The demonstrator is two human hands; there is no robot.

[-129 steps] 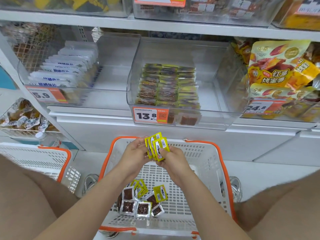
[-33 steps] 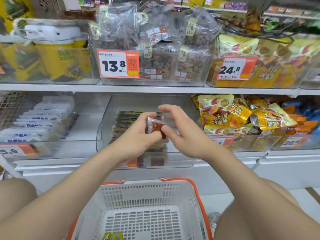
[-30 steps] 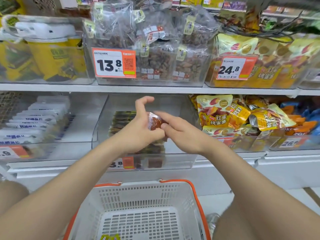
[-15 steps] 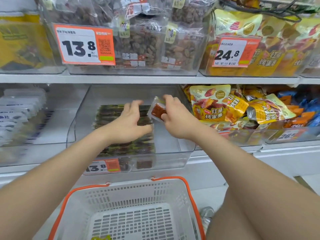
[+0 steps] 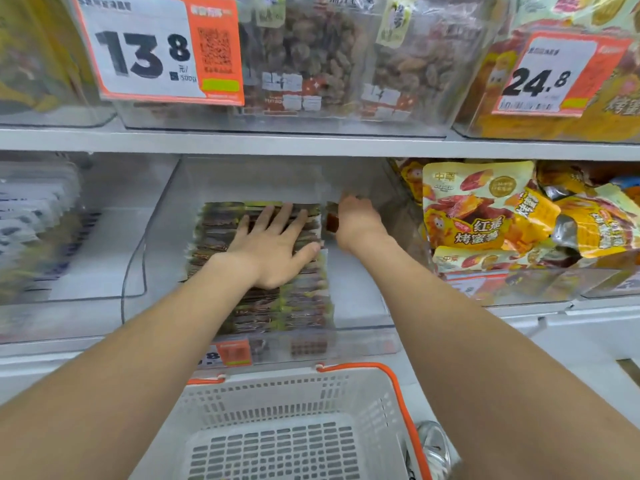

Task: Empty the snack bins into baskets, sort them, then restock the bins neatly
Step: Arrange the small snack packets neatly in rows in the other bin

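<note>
Right hand (image 5: pixel 358 220) pinching small clear-wrapped brown snack packet (image 5: pixel 331 221) just right of layered green-and-brown packet rows (image 5: pixel 294 306), left hand (image 5: pixel 273 251) spread flat on them.

White slotted basket (image 5: pixel 284 445), orange rim; brown snack packets (image 5: pixel 263 306) (green edges); orange-white price tag (image 5: pixel 156 50)

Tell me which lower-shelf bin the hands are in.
The middle bin, with rows of small dark packets: left hand flat on them, right hand holding a single packet. Its neighbours hold white packets and yellow bags.
</note>
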